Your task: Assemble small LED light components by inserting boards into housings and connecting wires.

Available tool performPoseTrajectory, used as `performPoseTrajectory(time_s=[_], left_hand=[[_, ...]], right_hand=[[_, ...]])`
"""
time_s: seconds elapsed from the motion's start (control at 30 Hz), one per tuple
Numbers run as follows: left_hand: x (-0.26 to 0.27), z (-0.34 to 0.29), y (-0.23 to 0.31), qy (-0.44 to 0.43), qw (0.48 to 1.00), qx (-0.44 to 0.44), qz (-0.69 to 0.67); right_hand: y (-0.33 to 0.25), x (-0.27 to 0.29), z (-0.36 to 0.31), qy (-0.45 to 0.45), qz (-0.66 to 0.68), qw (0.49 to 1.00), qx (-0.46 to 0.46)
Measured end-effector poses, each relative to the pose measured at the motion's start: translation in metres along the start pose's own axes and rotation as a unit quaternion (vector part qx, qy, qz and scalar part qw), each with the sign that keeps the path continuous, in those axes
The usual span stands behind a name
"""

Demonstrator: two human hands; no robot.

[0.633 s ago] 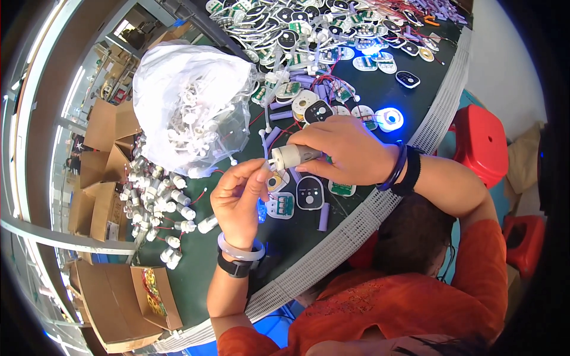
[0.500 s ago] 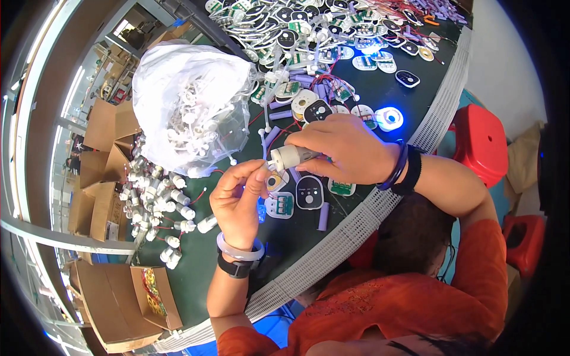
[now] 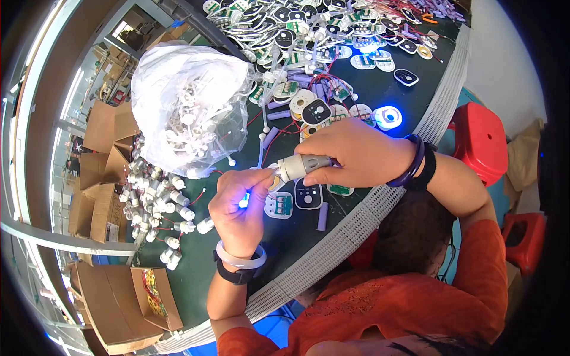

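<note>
My right hand (image 3: 356, 153) is closed around a small motor pump (image 3: 300, 168), a cylinder with a white end and a grey metal body, held nearly level above the bench. At its white end, my left hand (image 3: 238, 207) pinches a thin translucent tube (image 3: 262, 148), whose end at the pump is mostly hidden by the fingers. A blue light (image 3: 244, 200) glows between the left fingers. Just below the hands lie a white panel with a green circuit board (image 3: 278, 205), a black-faced control panel (image 3: 309, 194) and a purple battery cell (image 3: 322, 216).
Left of my hands stand a clear plastic bag (image 3: 190, 113) of white parts and a pile of motor pumps (image 3: 155, 199). Panels (image 3: 297, 38) and wires heap at the far side. A blue-lit ring (image 3: 389, 117) lies right; cardboard boxes (image 3: 119, 299) line the left, red stools (image 3: 480, 142) the right.
My right hand and the pump have shifted slightly right and down. My left wrist has turned, its fingers are more curled, and the blue light shows between them.
</note>
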State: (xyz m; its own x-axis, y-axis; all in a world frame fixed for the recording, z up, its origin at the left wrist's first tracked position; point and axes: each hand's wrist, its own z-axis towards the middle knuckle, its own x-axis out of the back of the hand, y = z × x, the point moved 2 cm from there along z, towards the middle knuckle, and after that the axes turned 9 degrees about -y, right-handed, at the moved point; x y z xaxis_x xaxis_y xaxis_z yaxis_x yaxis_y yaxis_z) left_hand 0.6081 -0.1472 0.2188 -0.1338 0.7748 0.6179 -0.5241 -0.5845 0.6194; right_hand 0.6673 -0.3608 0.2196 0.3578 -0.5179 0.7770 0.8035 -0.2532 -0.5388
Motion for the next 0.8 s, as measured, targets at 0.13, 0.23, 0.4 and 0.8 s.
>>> performPoseTrajectory(time_s=[0.13, 0.23, 0.4, 0.8], left_hand=[[-0.001, -0.001, 0.003, -0.021, 0.999, 0.009, -0.042], [-0.006, -0.002, 0.002, -0.040, 0.994, 0.043, -0.097], [-0.014, -0.005, -0.002, -0.052, 0.988, 0.061, -0.131], [-0.027, -0.002, -0.020, -0.021, 0.933, 0.152, -0.325]], right_hand=[[-0.001, 0.006, 0.002, -0.058, 0.164, 0.983, -0.060], [0.011, 0.003, 0.001, -0.112, 0.231, 0.964, -0.074], [0.016, -0.002, 0.002, -0.117, 0.247, 0.960, -0.056], [0.002, 0.007, 0.003, -0.025, 0.404, 0.909, -0.104]])
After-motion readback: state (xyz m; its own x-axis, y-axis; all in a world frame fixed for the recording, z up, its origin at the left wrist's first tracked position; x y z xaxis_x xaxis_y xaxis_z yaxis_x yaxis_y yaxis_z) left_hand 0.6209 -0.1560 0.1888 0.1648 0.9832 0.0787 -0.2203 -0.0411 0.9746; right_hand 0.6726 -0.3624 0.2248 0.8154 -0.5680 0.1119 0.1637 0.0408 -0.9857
